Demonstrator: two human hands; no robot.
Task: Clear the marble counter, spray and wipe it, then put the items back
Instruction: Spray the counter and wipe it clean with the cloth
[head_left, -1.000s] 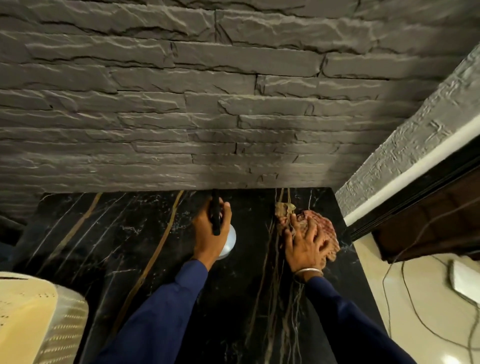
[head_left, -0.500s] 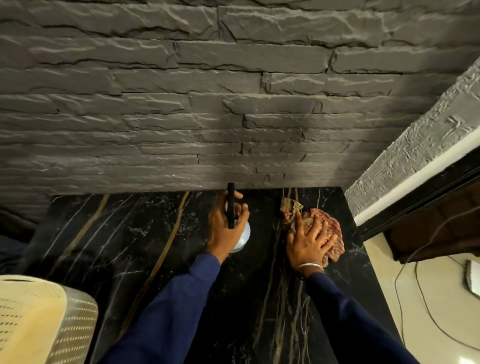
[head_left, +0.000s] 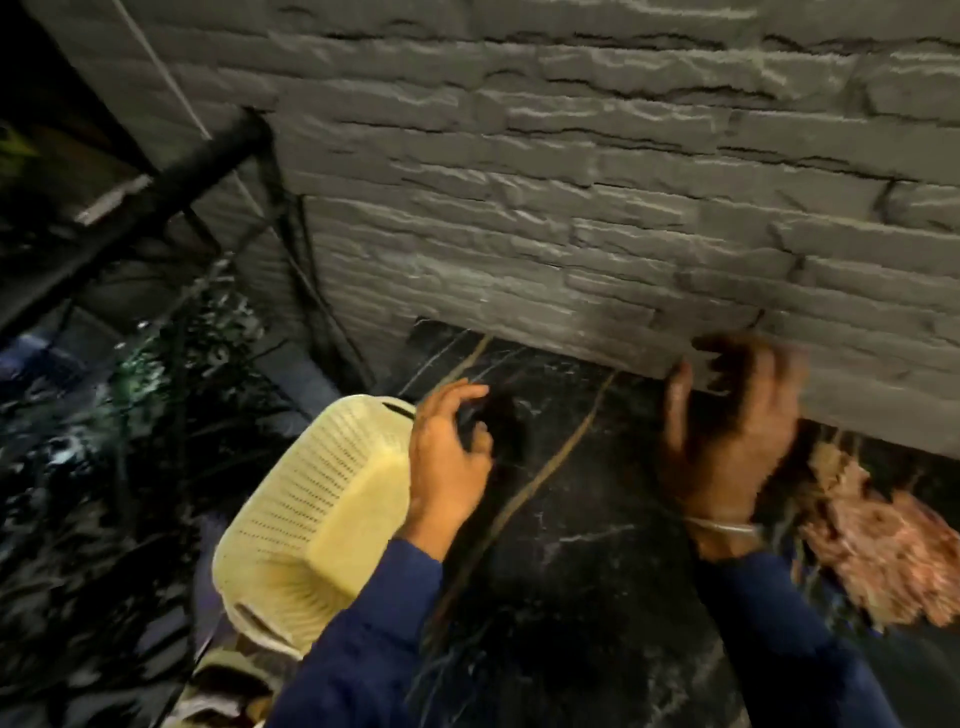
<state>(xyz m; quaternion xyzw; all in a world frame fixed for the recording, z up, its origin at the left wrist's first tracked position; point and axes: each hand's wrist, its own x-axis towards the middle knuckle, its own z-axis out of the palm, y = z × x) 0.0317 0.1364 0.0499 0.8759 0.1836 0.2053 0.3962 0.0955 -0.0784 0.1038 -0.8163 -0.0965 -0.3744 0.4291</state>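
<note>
Curling inward, the fingers (head_left: 460, 391) of the left hand (head_left: 447, 457) arch over a dark smear at the near-left part of the black marble worktop (head_left: 571, 545). The blur hides whether they pinch anything. The wrist bends up from a navy sleeve (head_left: 363, 639) that enters from below. The right hand (head_left: 727, 452) is badly blurred; its fingers (head_left: 769, 374) look spread and point toward the grey stone wall (head_left: 571, 208), palm facing down, with a thin bangle (head_left: 722, 526) at the wrist. The pinkish-brown cloth (head_left: 883, 551) lies bunched on the worktop just right of that wrist, near the wall; whether the hand touches it cannot be told. A cream perforated basket (head_left: 311, 509) sits tilted beside the worktop's left edge, just left of the left hand.
</note>
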